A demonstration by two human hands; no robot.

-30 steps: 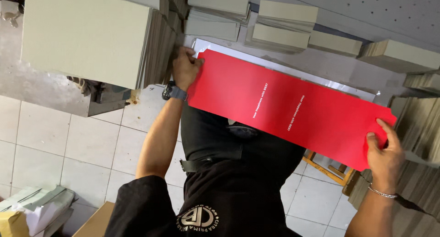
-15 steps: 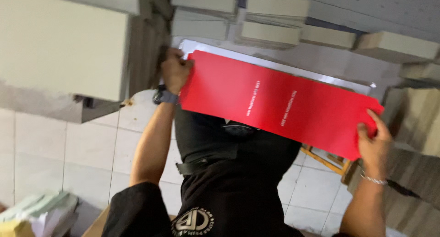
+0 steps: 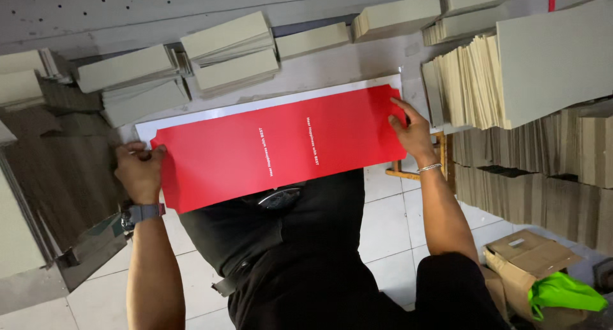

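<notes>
**Red sheet half down on the white board: lining-up stage**

Looks to me like you're at the squaring-up step. The red sheet [image 3: 281, 148] is stretched flat between your hands. Its far long edge lies over the white board [image 3: 211, 113] on the counter [image 3: 345, 62], and its near long edge hangs off over your legs.

Your left hand [image 3: 137, 170] is at the sheet's left end, and that grip is closed, pinching the corner. Your right hand [image 3: 412, 135] is at the sheet's right end with the fingers spread on top. The thumb is hidden, so I can't tell if it's clamping or just pressing down.

A thin white strip shows beyond the sheet's far edge, and it looks a bit wider toward the left end, so I'd guess the sheet sits slightly skewed.

What the next move needs, in my opinion:
- even tension from both ends so the sheet doesn't bow
- far edge parallel to that white strip
- fingers kept at the ends, off the printed middle

The grey card stacks [image 3: 230, 49] beyond the sheet sit close, so mind them.
</notes>
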